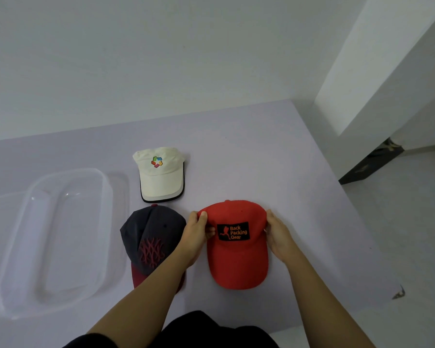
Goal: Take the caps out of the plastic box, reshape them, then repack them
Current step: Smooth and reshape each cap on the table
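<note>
A red cap [237,262] with a black "Back Packing Gear" patch lies on the pale table, brim toward me. My left hand [196,234] grips the crown's left side and my right hand [278,234] grips its right side. To the left lies a dark grey cap [150,237] with a maroon brim, partly under my left forearm. Behind it sits a white cap [161,174] with a colourful logo. The clear plastic box [15,259] stands at the left with nothing in it.
The table [274,159] ends at its right edge, where a white floor and a dark object [369,164] lie below. A white wall runs behind the table. A dark garment [199,330] shows at the bottom of the view.
</note>
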Action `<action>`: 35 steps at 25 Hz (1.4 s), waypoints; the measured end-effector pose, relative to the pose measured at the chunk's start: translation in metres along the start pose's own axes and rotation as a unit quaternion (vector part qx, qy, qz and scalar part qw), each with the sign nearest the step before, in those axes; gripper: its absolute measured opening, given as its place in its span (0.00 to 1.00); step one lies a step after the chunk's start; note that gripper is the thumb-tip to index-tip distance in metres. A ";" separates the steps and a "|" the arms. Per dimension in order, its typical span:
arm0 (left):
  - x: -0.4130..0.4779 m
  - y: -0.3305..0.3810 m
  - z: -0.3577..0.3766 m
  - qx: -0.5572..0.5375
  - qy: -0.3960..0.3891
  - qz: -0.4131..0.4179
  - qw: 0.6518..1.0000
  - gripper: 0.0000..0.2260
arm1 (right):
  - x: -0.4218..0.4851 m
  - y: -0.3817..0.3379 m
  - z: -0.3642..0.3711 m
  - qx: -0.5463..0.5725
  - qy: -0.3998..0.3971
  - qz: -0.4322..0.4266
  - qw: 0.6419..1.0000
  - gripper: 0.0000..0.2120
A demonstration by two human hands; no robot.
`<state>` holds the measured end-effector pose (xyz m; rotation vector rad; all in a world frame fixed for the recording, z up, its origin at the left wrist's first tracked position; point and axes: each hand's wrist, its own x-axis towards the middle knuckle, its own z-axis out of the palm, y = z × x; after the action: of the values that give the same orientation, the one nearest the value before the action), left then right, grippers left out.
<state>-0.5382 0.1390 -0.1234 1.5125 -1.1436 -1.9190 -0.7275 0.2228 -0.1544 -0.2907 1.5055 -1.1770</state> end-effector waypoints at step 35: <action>-0.038 0.002 -0.144 0.118 0.186 -0.034 0.975 0.36 | -0.028 0.023 0.175 -0.239 -0.148 -0.033 0.959 0.25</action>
<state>-0.3911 0.1188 -0.1086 1.9601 -1.1873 -1.4883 -0.5601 0.1663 -0.1301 -0.8128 1.5011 -0.7621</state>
